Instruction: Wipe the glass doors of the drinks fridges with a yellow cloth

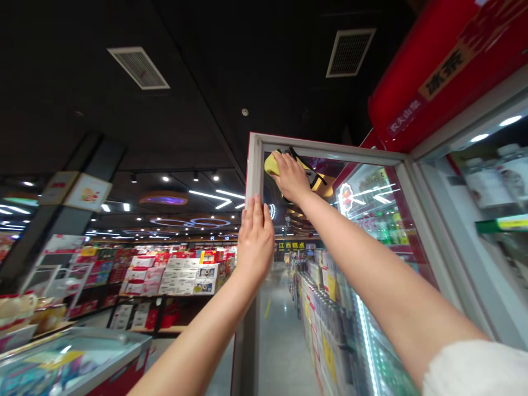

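A glass door point(330, 150) with a grey frame stands open on a red upright cooler point(443, 71). My right hand point(291, 177) presses a yellow and dark cloth point(271, 164) against the glass near the door's upper left corner. The fingers lie over the cloth, and part of it sticks out beyond them. Lower down, my left hand point(256, 236) lies flat on the door's left frame edge, fingers stretched upward and nothing in it.
A chest freezer point(136, 346) is at the lower left, with stacked boxes point(179, 275) on shelves behind it. Bottles on shelves point(490, 176) show inside the cooler at right. A pillar point(68, 203) rises at left; an aisle floor point(274, 313) shows through the glass.
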A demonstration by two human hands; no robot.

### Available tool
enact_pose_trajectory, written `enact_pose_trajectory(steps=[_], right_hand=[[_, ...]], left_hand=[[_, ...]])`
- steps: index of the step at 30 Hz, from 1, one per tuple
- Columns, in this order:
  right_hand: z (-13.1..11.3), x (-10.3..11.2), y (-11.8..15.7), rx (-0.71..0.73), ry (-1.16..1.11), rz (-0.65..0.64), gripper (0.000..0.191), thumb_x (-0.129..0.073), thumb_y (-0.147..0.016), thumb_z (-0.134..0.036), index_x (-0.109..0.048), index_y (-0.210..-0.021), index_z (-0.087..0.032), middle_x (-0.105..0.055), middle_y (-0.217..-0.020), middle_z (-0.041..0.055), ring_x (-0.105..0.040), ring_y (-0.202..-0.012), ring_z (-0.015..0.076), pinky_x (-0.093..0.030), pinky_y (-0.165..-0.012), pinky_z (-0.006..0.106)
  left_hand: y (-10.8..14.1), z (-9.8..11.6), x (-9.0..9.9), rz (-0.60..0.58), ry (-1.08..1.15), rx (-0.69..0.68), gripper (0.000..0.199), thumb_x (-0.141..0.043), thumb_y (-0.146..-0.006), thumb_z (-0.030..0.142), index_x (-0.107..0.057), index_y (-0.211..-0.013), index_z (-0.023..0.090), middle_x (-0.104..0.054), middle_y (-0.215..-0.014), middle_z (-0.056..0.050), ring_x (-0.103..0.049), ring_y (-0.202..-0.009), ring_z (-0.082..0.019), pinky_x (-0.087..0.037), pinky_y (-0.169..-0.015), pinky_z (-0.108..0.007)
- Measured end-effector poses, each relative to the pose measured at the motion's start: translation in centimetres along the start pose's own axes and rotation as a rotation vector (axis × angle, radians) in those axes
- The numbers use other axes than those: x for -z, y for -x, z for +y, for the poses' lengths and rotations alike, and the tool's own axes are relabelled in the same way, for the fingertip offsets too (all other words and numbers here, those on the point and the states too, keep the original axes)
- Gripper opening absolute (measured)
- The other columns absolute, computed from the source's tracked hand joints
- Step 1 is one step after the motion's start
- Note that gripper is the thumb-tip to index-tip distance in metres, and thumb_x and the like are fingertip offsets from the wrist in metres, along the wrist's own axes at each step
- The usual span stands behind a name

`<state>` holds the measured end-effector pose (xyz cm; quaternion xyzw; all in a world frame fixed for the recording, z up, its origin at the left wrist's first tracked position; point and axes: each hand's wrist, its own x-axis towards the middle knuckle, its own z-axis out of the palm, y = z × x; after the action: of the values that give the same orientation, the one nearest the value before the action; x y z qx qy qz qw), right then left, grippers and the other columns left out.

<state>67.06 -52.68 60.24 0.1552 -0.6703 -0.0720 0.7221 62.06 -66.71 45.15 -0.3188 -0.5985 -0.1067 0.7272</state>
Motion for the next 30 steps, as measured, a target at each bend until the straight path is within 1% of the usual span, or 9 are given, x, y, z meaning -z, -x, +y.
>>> enact_pose_trajectory(steps=[3, 7, 10, 13, 16, 20, 22, 27, 30], right_hand=[[-1.0, -0.3, 2.2, 0.033, -0.01, -0.01, 0.044, -0.056, -0.096, -0.022, -0.057, -0.139, -0.015, -0.055, -0.15, 0.017, -0.041, -0.147, 0.0355, -0.034, -0.12, 0.061], [-1.5, -0.2, 5.2, 0.166, -0.013, -0.077, 0.04, -0.054, -0.092, -0.012, -0.066, -0.129, -0.018, -0.06, -0.146, 0.0124, -0.049, -0.141, 0.029, -0.038, -0.12, 0.047], [-1.1, -0.4, 2.5, 0.09, 0.017, -0.101, 0.041, -0.051, -0.092, -0.008, -0.069, -0.127, -0.018, -0.063, -0.143, 0.011, -0.052, -0.139, 0.0286, -0.039, -0.119, 0.046], [-1.1, -1.0, -0.6, -0.055, 0.05, -0.076, 0.041, -0.05, -0.095, -0.012, -0.067, -0.131, -0.02, -0.063, -0.144, 0.01, -0.048, -0.142, 0.0312, -0.036, -0.119, 0.052], [-1.8, -1.7, 0.8, -0.073, 0.078, -0.074, 0.045, -0.05, -0.095, -0.016, -0.063, -0.138, -0.021, -0.061, -0.147, 0.0109, -0.046, -0.144, 0.0318, -0.035, -0.119, 0.053], [-1.8, -1.9, 4.6, 0.062, 0.13, -0.142, 0.05, -0.05, -0.094, -0.018, -0.058, -0.144, -0.02, -0.059, -0.15, 0.0111, -0.047, -0.144, 0.0295, -0.038, -0.117, 0.047], [-1.2, -1.9, 4.0, 0.061, 0.158, -0.16, 0.052, -0.047, -0.096, -0.016, -0.057, -0.146, -0.02, -0.056, -0.154, 0.0109, -0.045, -0.145, 0.029, -0.037, -0.118, 0.046], [-0.4, -2.4, -1.4, -0.052, 0.191, -0.155, 0.05, -0.042, -0.099, -0.015, -0.055, -0.148, -0.019, -0.052, -0.156, 0.0128, -0.045, -0.144, 0.0313, -0.037, -0.117, 0.05], [-1.4, -2.9, -0.3, -0.076, 0.23, -0.133, 0.048, -0.046, -0.102, -0.024, -0.053, -0.149, -0.019, -0.052, -0.156, 0.0136, -0.044, -0.144, 0.0331, -0.036, -0.118, 0.051]], left_hand=[[0.2, -0.1, -0.3, -0.011, -0.03, 0.005, 0.07, -0.037, -0.084, -0.006, -0.037, -0.154, 0.0, -0.018, -0.168, -0.027, -0.001, -0.158, -0.032, -0.026, -0.128, -0.054], [0.4, -0.2, -1.1, -0.007, -0.063, -0.004, 0.064, -0.04, -0.086, -0.006, -0.042, -0.15, -0.001, -0.02, -0.167, -0.028, -0.002, -0.157, -0.032, -0.027, -0.128, -0.052], [0.5, -0.6, -2.0, -0.012, -0.088, -0.003, 0.063, -0.043, -0.085, -0.008, -0.045, -0.147, -0.002, -0.021, -0.166, -0.03, -0.002, -0.156, -0.034, -0.031, -0.127, -0.052], [0.6, -1.0, -2.9, -0.028, -0.103, 0.002, 0.062, -0.042, -0.084, -0.009, -0.048, -0.145, -0.002, -0.022, -0.165, -0.03, -0.002, -0.155, -0.035, -0.032, -0.126, -0.051], [0.7, -1.2, -3.7, -0.038, -0.086, -0.008, 0.062, -0.042, -0.085, -0.01, -0.049, -0.146, 0.0, -0.022, -0.165, -0.028, 0.0, -0.155, -0.033, -0.031, -0.126, -0.051], [0.8, -1.3, -4.4, -0.016, -0.058, -0.011, 0.059, -0.042, -0.087, -0.008, -0.048, -0.146, 0.0, -0.021, -0.166, -0.027, 0.003, -0.155, -0.031, -0.03, -0.127, -0.049], [0.9, -1.3, -4.6, -0.013, -0.057, -0.01, 0.058, -0.042, -0.088, -0.007, -0.049, -0.145, 0.001, -0.021, -0.166, -0.027, 0.001, -0.155, -0.031, -0.03, -0.127, -0.049], [1.0, -1.7, -5.4, -0.03, -0.055, 0.002, 0.061, -0.042, -0.086, -0.008, -0.049, -0.146, 0.004, -0.022, -0.167, -0.025, -0.004, -0.156, -0.031, -0.033, -0.126, -0.048], [1.0, -1.8, -5.8, -0.027, -0.035, 0.017, 0.064, -0.042, -0.086, -0.008, -0.049, -0.147, 0.008, -0.023, -0.169, -0.021, -0.004, -0.157, -0.029, -0.033, -0.126, -0.047]])
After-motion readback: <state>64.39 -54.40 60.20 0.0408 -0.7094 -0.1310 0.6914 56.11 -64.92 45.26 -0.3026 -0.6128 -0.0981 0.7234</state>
